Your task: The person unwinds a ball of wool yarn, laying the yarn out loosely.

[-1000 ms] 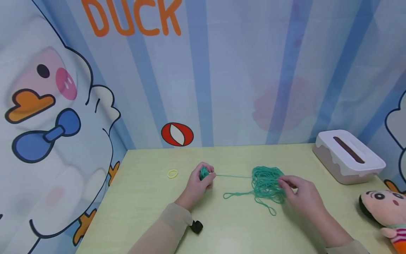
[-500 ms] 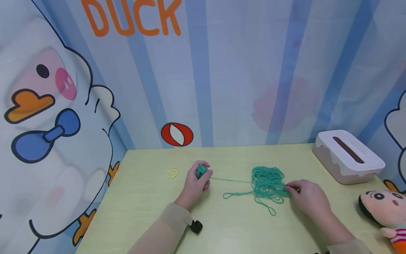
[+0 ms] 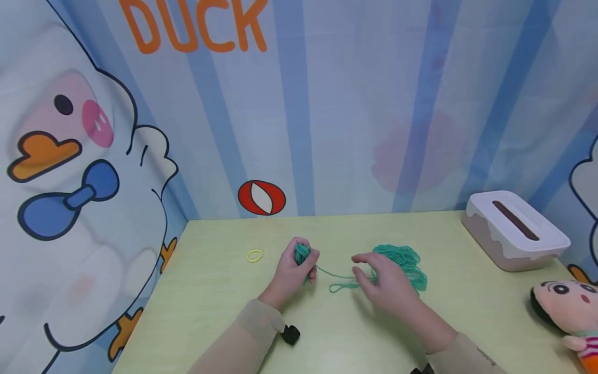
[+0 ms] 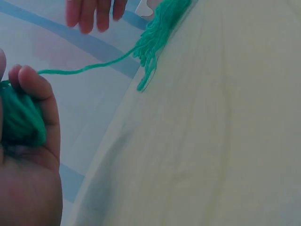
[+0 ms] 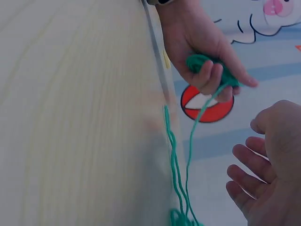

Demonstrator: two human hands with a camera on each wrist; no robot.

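In the head view my left hand (image 3: pixel 289 272) grips a small wound ball of green yarn (image 3: pixel 302 253), its fingers curled round it; the left wrist view shows the same ball (image 4: pixel 23 120) in the palm. A single strand (image 4: pixel 87 69) runs from it to a loose pile of green yarn (image 3: pixel 405 262) on the table, part of which my right hand hides. My right hand (image 3: pixel 390 283) hovers over the near left side of that pile, fingers apart and slightly bent, with nothing between them in the right wrist view. A yarn loop (image 3: pixel 340 287) sticks out leftward.
A yellow ring (image 3: pixel 254 255) lies on the table (image 3: pixel 215 311) left of my left hand. At the back right stands a tissue box (image 3: pixel 514 228) with a white lid. A doll (image 3: pixel 567 309) lies at the right edge. A printed duck curtain (image 3: pixel 336 104) hangs behind.
My right hand has let go of the pile's right edge and moved left toward the strand. The left hand keeps the ball nearly in place. The strand now sags.
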